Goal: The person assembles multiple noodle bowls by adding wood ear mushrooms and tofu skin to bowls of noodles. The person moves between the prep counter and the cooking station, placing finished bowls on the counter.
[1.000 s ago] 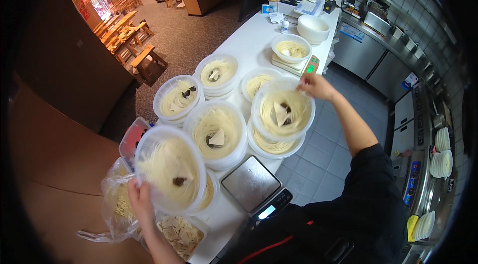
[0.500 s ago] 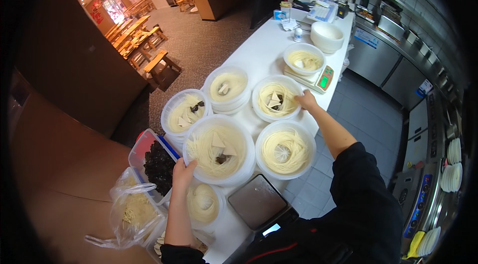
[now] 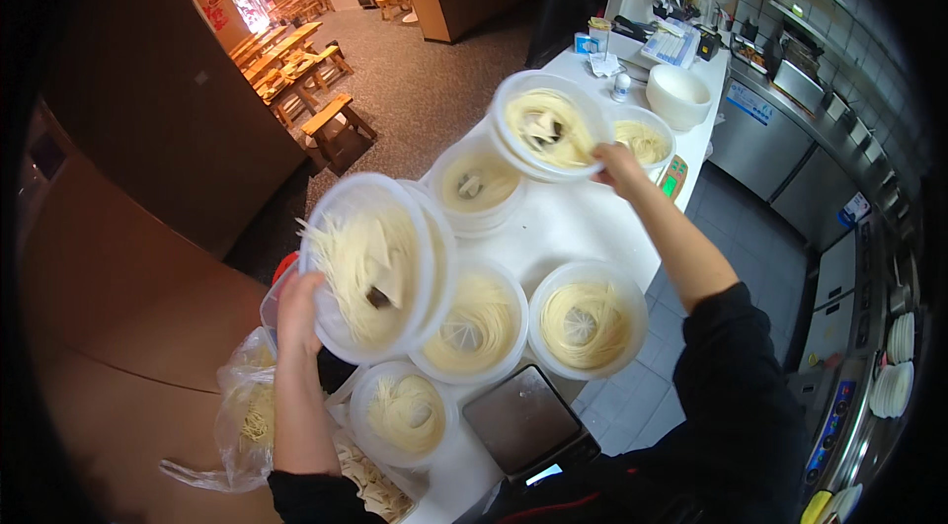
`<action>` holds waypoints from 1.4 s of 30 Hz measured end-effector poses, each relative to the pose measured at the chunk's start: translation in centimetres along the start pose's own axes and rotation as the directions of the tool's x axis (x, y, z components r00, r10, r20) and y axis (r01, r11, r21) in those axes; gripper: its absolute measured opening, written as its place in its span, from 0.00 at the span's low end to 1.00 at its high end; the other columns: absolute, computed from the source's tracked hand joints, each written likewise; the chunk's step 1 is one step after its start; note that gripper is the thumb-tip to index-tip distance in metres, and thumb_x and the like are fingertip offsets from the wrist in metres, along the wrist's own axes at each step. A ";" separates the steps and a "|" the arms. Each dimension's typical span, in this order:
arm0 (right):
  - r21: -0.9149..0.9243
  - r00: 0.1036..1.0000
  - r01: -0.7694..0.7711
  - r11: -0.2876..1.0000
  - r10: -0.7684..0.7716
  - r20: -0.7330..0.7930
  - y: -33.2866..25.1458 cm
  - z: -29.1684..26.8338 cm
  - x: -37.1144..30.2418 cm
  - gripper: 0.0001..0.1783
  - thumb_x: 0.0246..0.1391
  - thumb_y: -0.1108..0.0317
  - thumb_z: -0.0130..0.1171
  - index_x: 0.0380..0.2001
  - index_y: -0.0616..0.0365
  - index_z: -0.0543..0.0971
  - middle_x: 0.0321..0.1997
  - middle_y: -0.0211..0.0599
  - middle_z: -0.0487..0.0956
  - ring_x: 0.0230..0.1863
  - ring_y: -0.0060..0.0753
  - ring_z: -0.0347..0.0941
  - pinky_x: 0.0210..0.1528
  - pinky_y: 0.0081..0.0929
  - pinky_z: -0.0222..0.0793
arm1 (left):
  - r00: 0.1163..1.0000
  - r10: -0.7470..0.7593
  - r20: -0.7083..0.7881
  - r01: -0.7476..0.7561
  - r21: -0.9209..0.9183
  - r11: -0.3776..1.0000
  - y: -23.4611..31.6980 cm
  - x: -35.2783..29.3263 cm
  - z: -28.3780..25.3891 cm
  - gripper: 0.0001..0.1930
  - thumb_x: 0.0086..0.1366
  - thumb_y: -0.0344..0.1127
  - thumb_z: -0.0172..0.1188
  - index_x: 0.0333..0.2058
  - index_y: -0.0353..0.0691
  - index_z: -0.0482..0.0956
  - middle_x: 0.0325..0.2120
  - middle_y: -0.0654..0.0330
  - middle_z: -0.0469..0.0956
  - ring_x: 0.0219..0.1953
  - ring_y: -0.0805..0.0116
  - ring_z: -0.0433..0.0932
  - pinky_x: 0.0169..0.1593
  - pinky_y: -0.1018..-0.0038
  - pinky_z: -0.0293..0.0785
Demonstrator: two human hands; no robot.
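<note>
Head view. Your left hand (image 3: 299,299) grips the near-left rim of a clear bowl (image 3: 370,267) of pale noodles and holds it tilted, raised above the white counter (image 3: 563,228); a dark bit lies among the noodles. Your right hand (image 3: 617,166) is closed on the right rim of a second bowl (image 3: 548,126), also lifted, at the far end near a white basin (image 3: 676,94). Resting on the counter between your arms are four more filled bowls: one far (image 3: 474,183), two in the middle (image 3: 479,322) (image 3: 588,317), one near (image 3: 405,413). A scale (image 3: 523,420) sits nearest you. A bag (image 3: 247,415) of noodles lies at the near left.

Judgement: you are mid-carry with a bowl in each hand, rearranging portions. The next move calls for levelling the left bowl before setting it down, since its tilt could spill noodles, and for finding bare counter, which is scarce.
</note>
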State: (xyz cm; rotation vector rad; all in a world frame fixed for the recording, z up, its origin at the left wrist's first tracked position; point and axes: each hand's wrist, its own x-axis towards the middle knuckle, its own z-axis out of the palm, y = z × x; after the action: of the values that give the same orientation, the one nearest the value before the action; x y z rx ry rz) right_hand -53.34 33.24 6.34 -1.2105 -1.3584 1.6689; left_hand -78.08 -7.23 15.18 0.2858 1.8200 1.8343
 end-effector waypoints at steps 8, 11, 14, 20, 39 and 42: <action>-0.549 0.986 0.157 0.821 -0.166 0.033 2.3 12.6 3.5 0.22 0.38 0.65 0.54 0.34 0.74 0.71 0.31 0.50 0.74 0.24 0.39 0.74 0.21 0.31 0.73 | 0.975 0.138 -0.174 -0.051 0.427 0.903 -5.4 11.5 -0.7 0.14 0.47 0.35 0.52 0.28 0.28 0.72 0.29 0.51 0.74 0.30 0.62 0.74 0.32 0.70 0.68; -0.582 0.993 0.116 0.805 -0.093 0.070 3.3 12.5 4.5 0.23 0.38 0.62 0.56 0.35 0.70 0.72 0.34 0.46 0.74 0.28 0.37 0.74 0.26 0.34 0.73 | 0.935 0.267 -0.232 -0.082 0.593 0.801 -7.0 11.9 -0.5 0.15 0.48 0.37 0.53 0.33 0.32 0.70 0.26 0.55 0.72 0.27 0.66 0.72 0.30 0.72 0.70; -0.312 0.959 -0.089 0.946 0.166 0.230 3.4 11.6 5.0 0.22 0.39 0.60 0.56 0.35 0.67 0.71 0.34 0.43 0.73 0.26 0.34 0.73 0.26 0.31 0.73 | 0.976 -0.031 -0.213 0.103 0.338 0.935 -6.7 11.1 0.0 0.19 0.48 0.41 0.54 0.35 0.33 0.69 0.27 0.56 0.71 0.28 0.64 0.71 0.32 0.69 0.71; -0.136 0.895 -0.183 0.974 0.223 0.386 2.6 11.4 3.9 0.21 0.39 0.62 0.55 0.35 0.67 0.71 0.29 0.41 0.71 0.20 0.33 0.70 0.20 0.24 0.73 | 0.921 -0.387 -0.049 0.388 0.012 0.921 -4.7 9.7 0.9 0.22 0.49 0.45 0.55 0.40 0.36 0.68 0.30 0.57 0.68 0.35 0.60 0.71 0.38 0.62 0.73; 0.248 0.996 0.091 0.965 -0.089 -0.019 -0.9 -13.0 -20.1 0.18 0.42 0.68 0.48 0.35 0.74 0.71 0.30 0.45 0.75 0.25 0.30 0.73 0.25 0.20 0.72 | 0.986 0.125 0.113 -0.073 -0.383 0.921 1.0 -5.1 -2.6 0.21 0.52 0.35 0.50 0.43 0.27 0.62 0.37 0.46 0.70 0.35 0.49 0.73 0.37 0.60 0.75; 0.287 0.985 0.152 0.946 -0.121 -0.121 2.4 -19.7 -29.6 0.18 0.40 0.70 0.48 0.35 0.72 0.72 0.31 0.44 0.76 0.30 0.30 0.74 0.27 0.22 0.73 | 0.957 0.122 0.265 -0.011 -0.387 0.922 0.1 -8.6 -1.7 0.22 0.52 0.35 0.50 0.46 0.31 0.62 0.41 0.50 0.69 0.41 0.55 0.71 0.42 0.62 0.71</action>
State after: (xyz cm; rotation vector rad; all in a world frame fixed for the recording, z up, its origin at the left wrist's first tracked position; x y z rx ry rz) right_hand -24.35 12.96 10.76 -0.9902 -1.0597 1.6204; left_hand -71.85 -13.06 17.04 0.4426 1.2411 2.0286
